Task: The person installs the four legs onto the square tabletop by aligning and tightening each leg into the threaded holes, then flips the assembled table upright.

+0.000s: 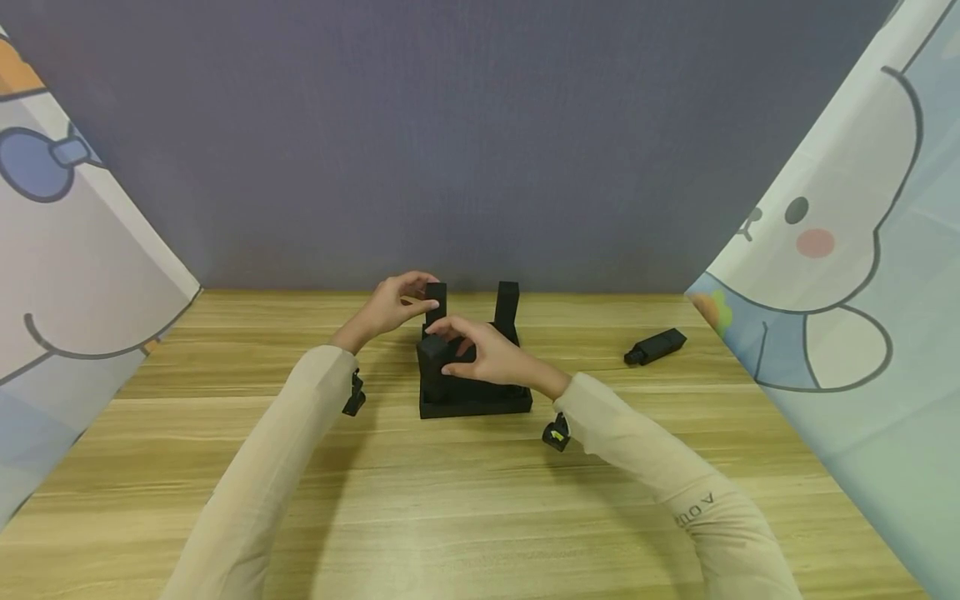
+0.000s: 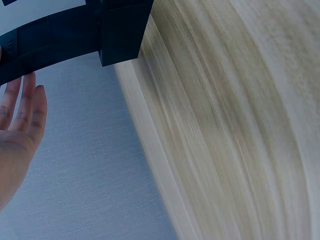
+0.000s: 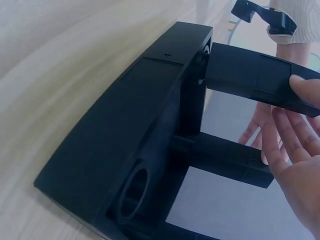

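A black base [image 1: 476, 408] with round sockets stands on the table. My right hand [image 1: 491, 354] pinches a square black post [image 1: 430, 367] at its front left corner. In the right wrist view the thumb lies on this post's face, fingers underneath, and the post's narrow end meets a socket. At the back left, my left hand [image 1: 382, 308] pinches a second post [image 1: 436, 294] near its top. The left wrist view has the fingers beside it, with the thumb mostly cut off. A third post [image 1: 507, 302] rises at the back right. One round socket [image 3: 134, 192] is unfilled.
A loose black post [image 1: 656, 346] with a narrow peg end lies on the table to the right. Behind the wooden table [image 1: 442, 517] stands a grey panel [image 1: 480, 150]. Cartoon-printed sheets [image 1: 832, 333] slope along both sides.
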{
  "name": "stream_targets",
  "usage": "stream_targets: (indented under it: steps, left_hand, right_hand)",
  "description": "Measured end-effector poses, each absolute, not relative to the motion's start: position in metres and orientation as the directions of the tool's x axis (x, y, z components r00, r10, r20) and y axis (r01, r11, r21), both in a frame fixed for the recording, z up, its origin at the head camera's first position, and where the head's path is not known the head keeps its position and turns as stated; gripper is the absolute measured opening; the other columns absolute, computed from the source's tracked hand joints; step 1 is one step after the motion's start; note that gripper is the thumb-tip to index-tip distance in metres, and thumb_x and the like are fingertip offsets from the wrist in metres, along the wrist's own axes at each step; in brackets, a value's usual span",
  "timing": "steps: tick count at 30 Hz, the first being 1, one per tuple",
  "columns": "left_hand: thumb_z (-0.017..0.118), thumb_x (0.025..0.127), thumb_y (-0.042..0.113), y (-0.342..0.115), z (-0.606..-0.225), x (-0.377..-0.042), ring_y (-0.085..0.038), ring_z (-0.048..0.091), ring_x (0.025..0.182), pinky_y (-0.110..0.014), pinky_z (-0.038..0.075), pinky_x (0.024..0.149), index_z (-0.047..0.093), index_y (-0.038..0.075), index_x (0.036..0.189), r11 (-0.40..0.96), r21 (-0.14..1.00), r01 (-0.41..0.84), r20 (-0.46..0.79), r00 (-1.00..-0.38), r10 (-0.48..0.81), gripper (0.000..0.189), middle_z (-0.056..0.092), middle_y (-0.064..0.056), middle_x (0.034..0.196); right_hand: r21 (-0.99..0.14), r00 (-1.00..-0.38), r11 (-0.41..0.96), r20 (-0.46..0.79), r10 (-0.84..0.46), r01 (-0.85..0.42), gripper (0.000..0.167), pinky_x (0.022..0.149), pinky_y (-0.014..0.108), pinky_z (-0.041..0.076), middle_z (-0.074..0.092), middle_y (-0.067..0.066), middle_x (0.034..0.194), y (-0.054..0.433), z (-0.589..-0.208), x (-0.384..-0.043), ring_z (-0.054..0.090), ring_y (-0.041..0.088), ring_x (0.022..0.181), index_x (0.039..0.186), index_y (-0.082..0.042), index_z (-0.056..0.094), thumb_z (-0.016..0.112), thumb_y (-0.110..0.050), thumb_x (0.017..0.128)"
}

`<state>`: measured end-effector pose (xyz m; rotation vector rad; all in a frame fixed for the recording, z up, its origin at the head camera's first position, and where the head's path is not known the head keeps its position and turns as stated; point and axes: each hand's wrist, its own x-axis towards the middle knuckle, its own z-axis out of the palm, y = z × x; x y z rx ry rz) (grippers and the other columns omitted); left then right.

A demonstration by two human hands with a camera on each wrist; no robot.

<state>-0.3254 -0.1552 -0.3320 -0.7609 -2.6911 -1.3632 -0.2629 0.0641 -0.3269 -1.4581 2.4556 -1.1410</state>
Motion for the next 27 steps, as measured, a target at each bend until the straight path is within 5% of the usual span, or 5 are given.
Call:
stream_targets:
  steps: [16,27]
  left_hand:
    - [0.063,0.087,0.026,-0.155,-0.333,-0.325,-0.029,0.054,0.113,-0.045,0.049,0.087,0.051,0.016,0.126,0.512,0.738,0.439,0.246,-0.882,0.401,0.042,0.051,-0.011,0.129]
    - [0.063,0.087,0.025,-0.155,-0.333,-0.325,-0.031,0.054,0.113,-0.046,0.049,0.088,0.051,0.014,0.126,0.512,0.728,0.455,0.261,-0.875,0.407,0.043,0.051,-0.013,0.129]
  right_hand:
    - [-0.606,-0.632,0.324,0.405,-0.661,-0.727,0.047,0.069,0.025,0.052,0.057,0.005,0.105,0.063,-0.341,-0.254,0.057,0.015,0.092,0.115,-0.009,0.049,0.075,-0.016,0.076]
    - [-0.587,-0.597,0.333,0.34,-0.726,-0.738,0.054,0.073,0.033,0.053,0.055,0.007,0.119,0.065,-0.334,-0.258,0.057,0.017,0.097,0.125,-0.009,0.047,0.073,-0.017,0.078]
